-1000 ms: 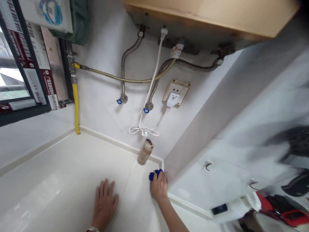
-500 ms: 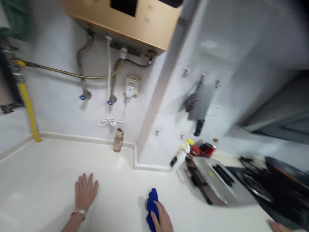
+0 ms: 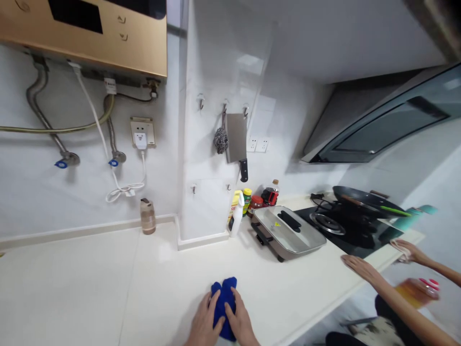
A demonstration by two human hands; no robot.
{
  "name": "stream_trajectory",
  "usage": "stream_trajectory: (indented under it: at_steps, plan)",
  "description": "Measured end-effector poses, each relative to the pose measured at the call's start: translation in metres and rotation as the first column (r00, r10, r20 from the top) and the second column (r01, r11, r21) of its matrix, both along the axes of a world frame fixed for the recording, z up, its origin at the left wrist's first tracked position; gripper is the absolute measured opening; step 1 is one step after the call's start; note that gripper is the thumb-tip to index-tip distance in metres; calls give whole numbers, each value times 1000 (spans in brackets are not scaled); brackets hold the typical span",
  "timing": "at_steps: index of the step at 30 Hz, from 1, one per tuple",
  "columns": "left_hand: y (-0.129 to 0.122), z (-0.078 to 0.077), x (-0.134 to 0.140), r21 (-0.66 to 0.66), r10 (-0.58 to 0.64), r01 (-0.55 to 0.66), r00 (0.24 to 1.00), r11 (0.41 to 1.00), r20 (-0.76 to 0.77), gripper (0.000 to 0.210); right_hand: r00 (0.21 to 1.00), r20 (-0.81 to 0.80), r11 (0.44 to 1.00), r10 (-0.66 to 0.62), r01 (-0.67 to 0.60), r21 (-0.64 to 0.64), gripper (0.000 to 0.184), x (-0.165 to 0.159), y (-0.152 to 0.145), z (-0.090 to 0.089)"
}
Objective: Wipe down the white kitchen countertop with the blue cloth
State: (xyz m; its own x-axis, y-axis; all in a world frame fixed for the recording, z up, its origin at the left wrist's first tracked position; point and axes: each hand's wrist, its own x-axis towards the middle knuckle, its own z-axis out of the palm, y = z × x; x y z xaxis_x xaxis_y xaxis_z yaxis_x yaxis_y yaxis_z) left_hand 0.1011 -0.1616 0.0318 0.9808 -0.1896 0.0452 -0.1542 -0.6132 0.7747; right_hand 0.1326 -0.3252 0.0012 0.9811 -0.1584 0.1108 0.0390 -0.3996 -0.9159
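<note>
A crumpled blue cloth (image 3: 225, 292) lies on the white countertop (image 3: 173, 283) near the bottom middle of the head view. My left hand (image 3: 205, 319) grips its left side, fingers bent over the fabric. On the opposite side my right hand (image 3: 240, 319) holds the cloth too, thumb and fingers curled on it. Part of the fabric is hidden under both hands. A lidded electric pan (image 3: 306, 235) stands on the counter to the right of the cloth.
At right, a co-worker's hand (image 3: 360, 266) rests on the counter; the other holds a pale cloth (image 3: 401, 250). Behind stand a white spray bottle (image 3: 236, 216), several jars and a hob (image 3: 345, 230) with a wok (image 3: 360, 199). A brown bottle (image 3: 147, 217) and hanging cleaver (image 3: 236, 139) are farther back.
My left hand has moved right from lying flat on the counter to the blue cloth. The view has turned right, showing more of the hob and co-worker.
</note>
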Motion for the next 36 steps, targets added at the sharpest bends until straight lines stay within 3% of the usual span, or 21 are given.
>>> stream_trajectory:
  at_steps: [3, 6, 9, 11, 14, 16, 18, 20, 22, 24, 26, 29, 32, 36]
  plan:
    - [-1, 10, 13, -172, 90, -100, 994, 980, -66, 52, 999, -21, 998, 34, -33, 48, 55, 5, 2, 17]
    - [10, 36, 26, -337, 131, -140, 990, 931, -49, 33, 999, 33, 993, 27, -31, 113, 49, 12, -3, 55]
    - [18, 70, 35, -355, 129, -95, 989, 930, 73, 27, 992, 122, 997, 13, -22, 73, 46, 19, -15, 92]
    - [22, 82, 39, -294, 75, -33, 988, 955, 133, 27, 984, 177, 999, 32, -30, -16, 44, 24, -29, 102]
    - [31, 71, 39, -145, 57, -44, 995, 989, 87, 33, 984, 173, 979, -42, 76, -191, 49, 29, -52, 89]
    - [38, 49, 34, -47, 123, -122, 992, 991, 18, 42, 977, 148, 930, -156, 196, -310, 55, 33, -60, 70]
    - [43, 27, 27, 23, 163, -163, 987, 986, -11, 52, 974, 150, 892, -169, 216, -398, 58, 36, -56, 54]
    - [43, 12, 20, 88, 141, -141, 990, 986, 10, 63, 989, 139, 877, -48, 109, -469, 57, 36, -40, 45]
    - [41, 7, 15, 171, 103, -110, 994, 979, 45, 75, 992, 69, 835, 106, -51, -548, 54, 35, -18, 43]
    - [37, 11, 14, 244, 83, -91, 996, 965, 43, 80, 981, -31, 769, 193, -171, -616, 54, 34, 2, 47]
    - [33, 19, 17, 283, 104, -101, 995, 954, 6, 80, 979, -91, 734, 182, -197, -650, 55, 36, 16, 54]
    - [30, 31, 25, 324, 152, -131, 988, 937, -41, 77, 988, -109, 779, 109, -153, -608, 52, 43, 27, 66]
    - [33, 39, 33, 355, 146, -120, 988, 927, -45, 67, 986, -115, 845, 118, -161, -509, 34, 53, 26, 76]
    - [57, 45, 39, 324, 170, -193, 981, 926, 98, 58, 992, -64, 943, 109, -124, -309, 32, 63, 12, 93]
